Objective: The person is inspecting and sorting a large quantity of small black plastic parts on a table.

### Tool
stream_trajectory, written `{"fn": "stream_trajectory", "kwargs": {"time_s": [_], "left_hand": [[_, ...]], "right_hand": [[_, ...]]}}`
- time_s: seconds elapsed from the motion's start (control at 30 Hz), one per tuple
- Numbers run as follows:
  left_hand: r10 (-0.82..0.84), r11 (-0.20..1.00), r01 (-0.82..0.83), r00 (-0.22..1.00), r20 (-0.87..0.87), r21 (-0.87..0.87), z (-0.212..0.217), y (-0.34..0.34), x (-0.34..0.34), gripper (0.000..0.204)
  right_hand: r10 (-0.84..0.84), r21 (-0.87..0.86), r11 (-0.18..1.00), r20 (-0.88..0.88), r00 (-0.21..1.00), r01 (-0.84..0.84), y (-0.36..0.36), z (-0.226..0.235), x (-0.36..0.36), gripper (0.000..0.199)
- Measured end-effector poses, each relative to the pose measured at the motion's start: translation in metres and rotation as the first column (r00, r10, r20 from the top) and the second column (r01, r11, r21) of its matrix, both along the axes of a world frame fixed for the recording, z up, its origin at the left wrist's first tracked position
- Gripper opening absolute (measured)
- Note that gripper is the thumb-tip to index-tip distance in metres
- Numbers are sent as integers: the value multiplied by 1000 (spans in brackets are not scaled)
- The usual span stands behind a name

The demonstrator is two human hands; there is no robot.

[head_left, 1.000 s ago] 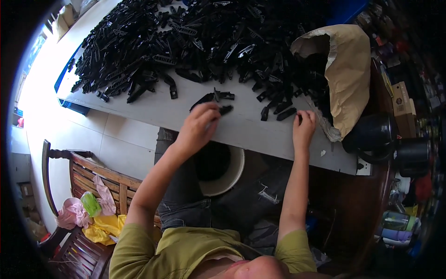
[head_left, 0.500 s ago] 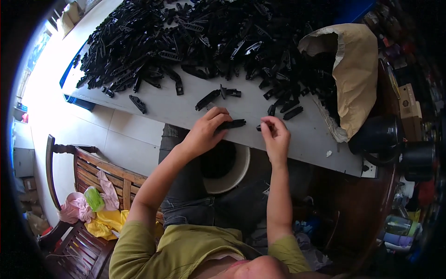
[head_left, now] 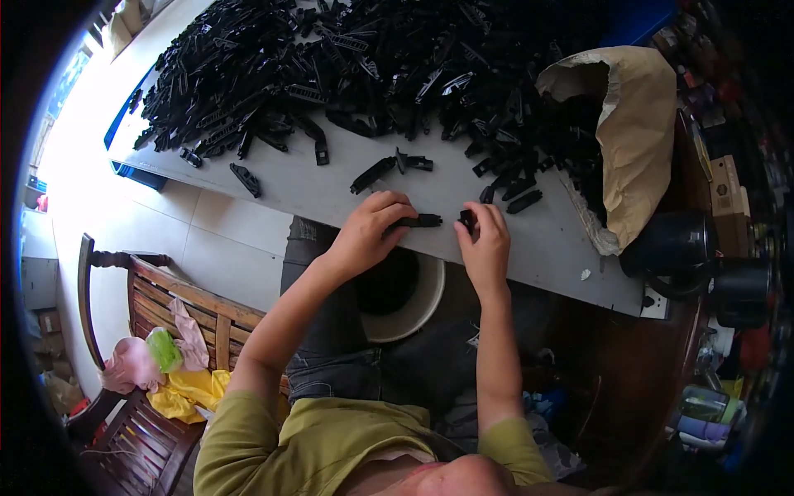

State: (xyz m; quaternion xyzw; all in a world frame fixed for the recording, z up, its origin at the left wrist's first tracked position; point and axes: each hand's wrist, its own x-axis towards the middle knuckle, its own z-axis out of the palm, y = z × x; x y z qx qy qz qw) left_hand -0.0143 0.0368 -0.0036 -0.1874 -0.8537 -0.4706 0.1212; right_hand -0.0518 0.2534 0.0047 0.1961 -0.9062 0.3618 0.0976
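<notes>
My left hand (head_left: 374, 230) is closed around a slim black plastic part (head_left: 423, 221), whose notched end sticks out to the right over the table's near edge. Facing that end across a small gap, my right hand (head_left: 485, 240) pinches a small black plastic piece (head_left: 467, 220) between thumb and fingers. Just beyond my left hand lie a dark elongated part (head_left: 373, 175) and a shorter part (head_left: 416, 163) close together. Several more black parts (head_left: 523, 201) rest past my right hand. What the fingers cover of both held pieces is hidden.
A large heap of black plastic parts (head_left: 248, 91) covers the far side of the grey table (head_left: 306, 194). At the right, a torn brown paper sack (head_left: 641, 140) holds more. Below the edge, a pale basin (head_left: 430, 306) sits by my legs. A wooden bench (head_left: 182, 302) with cloths stands left.
My right hand has shifted slightly left and turned, so its small black piece now sits more upright near the other part. My left hand stays nearly where it was.
</notes>
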Motion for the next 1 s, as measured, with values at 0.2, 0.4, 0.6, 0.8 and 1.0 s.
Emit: {"fn": "stream_trajectory", "kwargs": {"time_s": [0.2, 0.4, 0.6, 0.8, 1.0], "left_hand": [[-4, 999, 5, 1000, 20, -53, 0, -1, -2, 30], [-2, 1000, 2, 1000, 20, 31, 3, -3, -6, 30], [13, 998, -19, 997, 82, 66, 2, -4, -8, 28], [-12, 997, 6, 998, 68, 77, -1, 1, -12, 26], [-37, 996, 33, 998, -51, -81, 17, -13, 2, 28]], "right_hand": [[273, -145, 951, -26, 962, -274, -16, 12, 2, 41], [244, -64, 969, 70, 967, -240, -11, 14, -5, 29], [238, 32, 968, 199, 951, -249, 0, 21, -11, 28], [325, -179, 933, 36, 945, -314, -17, 2, -12, 29], [428, 8, 904, -1, 904, -428, -14, 8, -2, 30]]}}
